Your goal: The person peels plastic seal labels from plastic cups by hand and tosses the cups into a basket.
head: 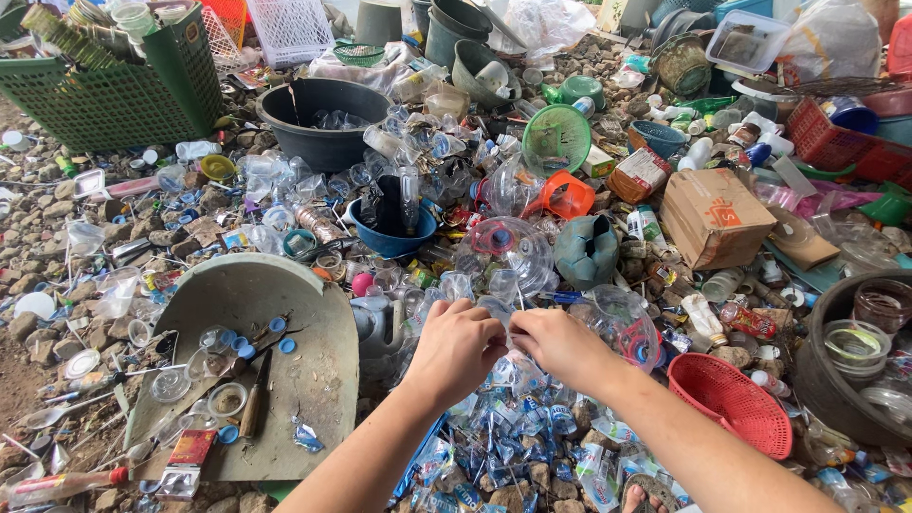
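Observation:
My left hand (457, 349) and my right hand (560, 344) meet at the middle of the view, fingers curled over a clear plastic bottle (501, 313) that they grip between them; most of it is hidden by the fingers. Beneath the hands lies a heap of torn bottle labels and clear plastic scraps (518, 432). Just beyond the fingertips sits a large clear plastic jug with a blue and red cap (503, 249). Another clear jug with a red handle (622, 328) lies right beside my right hand.
A grey curved board (285, 313) at left carries bottle caps, cups and a knife (255, 397). A red basket (731, 404) lies at right, a cardboard box (712, 214) behind it. A black tub (323, 119), blue bowl (391, 233) and green crate (114, 90) stand farther back on stony ground.

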